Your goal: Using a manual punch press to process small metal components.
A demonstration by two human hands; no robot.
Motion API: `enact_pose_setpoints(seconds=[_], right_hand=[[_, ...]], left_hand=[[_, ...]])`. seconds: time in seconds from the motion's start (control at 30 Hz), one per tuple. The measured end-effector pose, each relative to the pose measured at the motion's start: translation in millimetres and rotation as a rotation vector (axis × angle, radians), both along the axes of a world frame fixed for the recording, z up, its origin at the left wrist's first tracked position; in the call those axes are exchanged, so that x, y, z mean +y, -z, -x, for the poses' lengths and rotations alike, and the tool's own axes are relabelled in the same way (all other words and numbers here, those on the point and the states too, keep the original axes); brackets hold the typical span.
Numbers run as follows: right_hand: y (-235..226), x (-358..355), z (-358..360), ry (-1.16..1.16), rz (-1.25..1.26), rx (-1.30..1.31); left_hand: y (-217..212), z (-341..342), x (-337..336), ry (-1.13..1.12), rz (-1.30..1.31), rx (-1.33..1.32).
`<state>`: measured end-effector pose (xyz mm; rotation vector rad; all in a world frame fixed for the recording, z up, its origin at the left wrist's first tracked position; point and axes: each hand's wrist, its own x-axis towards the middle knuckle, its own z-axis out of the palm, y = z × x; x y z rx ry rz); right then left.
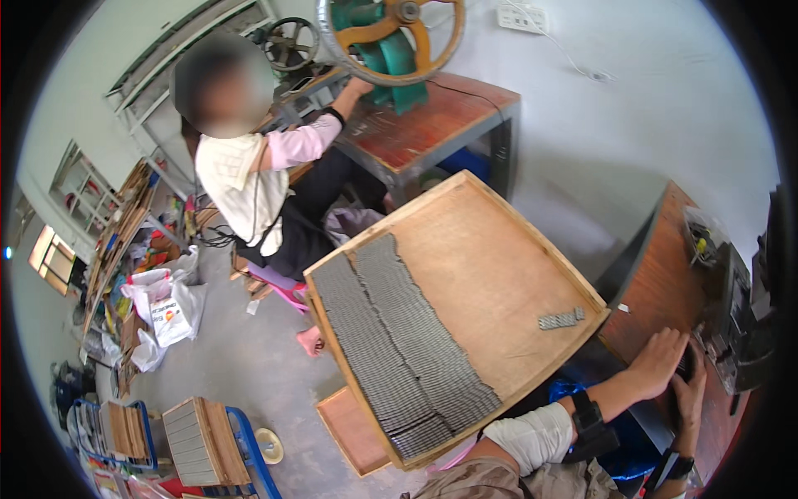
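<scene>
Your left hand [661, 359] and right hand [688, 395] were close together over the reddish-brown wooden table [657, 270], beside the dark grey metal machine [721, 353]. Your fingers bent around a small black object [685, 363] between them; whether they gripped it, I could not tell. Leftward sat a shallow pale-wood tray [490, 266] bearing ridged grey rows [424, 333].

On one tray [499, 249]: two grey columns [426, 324] lying along the left edge, one short strip [560, 318] near the right corner. Past that left edge, one smaller tray [357, 428]. Elsewhere: the wearer's two hands [661, 363], one co-worker [237, 191], two handwheels [407, 11], two blue frames [247, 442].
</scene>
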<state>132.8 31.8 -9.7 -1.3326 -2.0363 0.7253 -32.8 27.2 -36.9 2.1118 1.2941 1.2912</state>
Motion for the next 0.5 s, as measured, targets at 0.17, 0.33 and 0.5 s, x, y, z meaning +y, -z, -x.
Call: enact_pose_setpoints(seconds=[0.17, 0.33, 0.5], right_hand=[[14.8, -10.9, -4.8, 0.059, -0.249, -0.296], [16.2, -5.1, 1.3, 0.052, -0.020, -0.050], [10.4, 0.1, 9.6, 0.034, 0.016, 0.081]], left_hand=[[-4.5, 0.1, -4.7, -0.022, -0.019, -0.001], [5.1, 0.1, -3.4, -0.019, -0.039, 0.023], [5.2, 2.2, -4.8, -0.014, -0.007, 0.036]])
